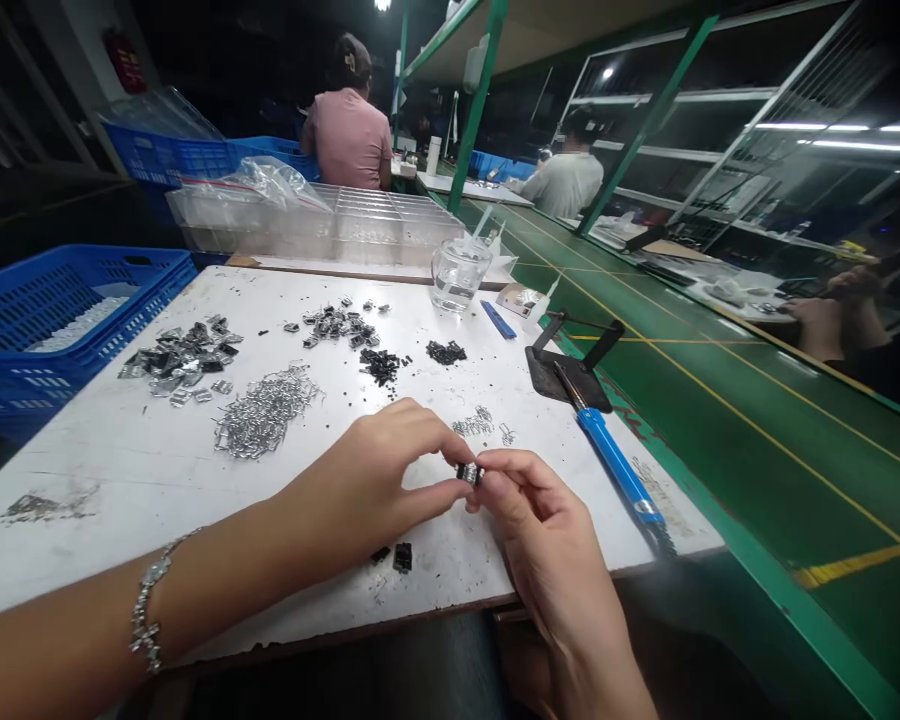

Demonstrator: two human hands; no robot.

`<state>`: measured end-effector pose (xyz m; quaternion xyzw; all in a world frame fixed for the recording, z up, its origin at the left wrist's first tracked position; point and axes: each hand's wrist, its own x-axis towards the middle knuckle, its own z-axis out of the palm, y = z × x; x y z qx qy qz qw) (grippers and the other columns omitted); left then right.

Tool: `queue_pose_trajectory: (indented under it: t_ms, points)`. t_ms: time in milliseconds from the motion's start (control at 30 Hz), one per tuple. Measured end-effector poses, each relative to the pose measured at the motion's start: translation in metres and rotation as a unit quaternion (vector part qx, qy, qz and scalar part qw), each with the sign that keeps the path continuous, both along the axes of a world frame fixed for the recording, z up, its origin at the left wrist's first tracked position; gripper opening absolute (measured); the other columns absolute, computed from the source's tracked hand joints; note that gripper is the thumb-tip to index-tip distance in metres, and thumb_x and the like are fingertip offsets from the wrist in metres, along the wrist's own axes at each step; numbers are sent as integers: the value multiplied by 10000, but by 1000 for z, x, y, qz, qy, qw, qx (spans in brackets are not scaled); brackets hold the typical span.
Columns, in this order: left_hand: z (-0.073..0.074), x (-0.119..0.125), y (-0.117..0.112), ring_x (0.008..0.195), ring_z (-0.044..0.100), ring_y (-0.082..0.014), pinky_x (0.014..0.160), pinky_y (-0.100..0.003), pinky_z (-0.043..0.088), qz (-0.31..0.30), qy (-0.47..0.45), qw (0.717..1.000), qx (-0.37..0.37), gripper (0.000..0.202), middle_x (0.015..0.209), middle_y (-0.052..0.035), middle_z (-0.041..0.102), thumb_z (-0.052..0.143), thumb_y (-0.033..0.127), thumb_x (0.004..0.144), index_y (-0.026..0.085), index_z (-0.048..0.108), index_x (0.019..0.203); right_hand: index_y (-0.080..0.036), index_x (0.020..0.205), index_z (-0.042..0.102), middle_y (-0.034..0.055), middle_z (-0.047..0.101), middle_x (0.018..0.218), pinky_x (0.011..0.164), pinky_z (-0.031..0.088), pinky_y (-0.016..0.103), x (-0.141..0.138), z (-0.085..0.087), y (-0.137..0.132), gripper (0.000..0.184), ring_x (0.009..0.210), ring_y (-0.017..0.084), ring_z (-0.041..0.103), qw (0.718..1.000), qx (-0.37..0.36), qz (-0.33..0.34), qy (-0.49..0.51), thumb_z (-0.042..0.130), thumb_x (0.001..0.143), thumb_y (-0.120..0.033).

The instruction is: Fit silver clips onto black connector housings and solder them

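My left hand [379, 480] and my right hand [540, 520] meet above the near part of the white worktable [120, 470]. Both pinch one small black-and-silver part [469, 473] between fingertips and thumbs. A bracelet [148, 610] sits on my left wrist. Two small black parts [396, 556] lie on the table just under my left hand. A few thin wire clips [481, 424] lie right behind my fingers.
On the table lie a heap of wire clips [264, 412], flat metal pieces [184, 358], several black parts [379, 365], a glass cup [458, 272] and a blue-handled soldering iron [616, 462] on its stand. A blue crate [60, 320] stands left. A green conveyor [720, 400] runs right. Other people sit farther back.
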<state>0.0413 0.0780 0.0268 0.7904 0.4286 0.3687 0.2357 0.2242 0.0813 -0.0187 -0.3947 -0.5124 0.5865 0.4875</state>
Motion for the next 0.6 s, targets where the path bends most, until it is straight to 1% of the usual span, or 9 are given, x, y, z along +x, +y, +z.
queue_pose_trajectory:
  t_ms: [133,233,300,400,467,500,533,567,600]
  points:
    - [-3,-3,5,877,575,-184,793,-296,458,-37,-7,999,36,89,876,-49,670,638,191,832,176,639,920,-228,955,633,-5,635,822,730,466,211,0,-1,1,178,768,119,590,999,-7,36,0,693,816,-323]
    - [-4,-4,8,853,575,-172,798,-290,459,-69,-20,997,31,62,845,-46,678,647,189,831,170,654,889,-230,971,618,9,634,853,740,474,221,-1,-1,3,183,809,139,596,998,-13,64,-2,669,833,-340]
    - [-3,-4,10,855,576,-165,808,-285,460,-80,-34,996,25,67,825,-42,678,671,191,813,165,670,875,-239,965,616,4,632,844,743,475,218,-1,-1,4,171,814,140,600,997,-17,72,7,665,835,-339]
    - [4,-7,13,898,575,-167,821,-286,463,-79,-39,996,10,116,890,-49,656,721,236,769,176,696,865,-253,956,620,-19,622,777,734,463,197,1,-3,4,160,779,122,590,997,-32,68,8,668,834,-346]
    - [14,-15,17,910,587,-164,805,-281,468,-79,-41,996,-26,165,946,-49,655,721,272,768,195,701,913,-255,962,625,-25,618,750,722,454,189,3,-4,4,195,763,118,579,997,-43,59,-9,683,818,-373]
    - [20,-22,20,902,598,-160,784,-278,471,-72,-47,995,-52,201,965,-44,667,705,289,784,208,693,968,-254,962,628,-24,617,743,715,450,189,5,-5,4,217,757,119,574,997,-50,53,-21,693,805,-389]
    - [27,-32,25,868,610,-155,758,-279,473,-40,-59,995,-72,219,950,-37,681,667,310,816,218,679,1014,-251,956,633,-23,617,737,709,449,190,6,-6,4,236,752,121,569,997,-57,47,-33,703,792,-406]
    - [32,-43,30,817,616,-153,732,-286,476,15,-70,994,-77,231,923,-36,689,633,342,836,217,673,1026,-248,945,638,-22,615,729,701,449,191,6,-6,4,251,746,122,565,996,-63,41,-44,710,780,-422]
    - [37,-56,36,823,619,-162,722,-293,476,74,-66,992,-78,262,954,-45,690,619,371,838,217,666,1045,-246,933,642,-21,612,723,696,450,191,7,-6,4,259,741,123,560,996,-69,38,-53,714,771,-436]
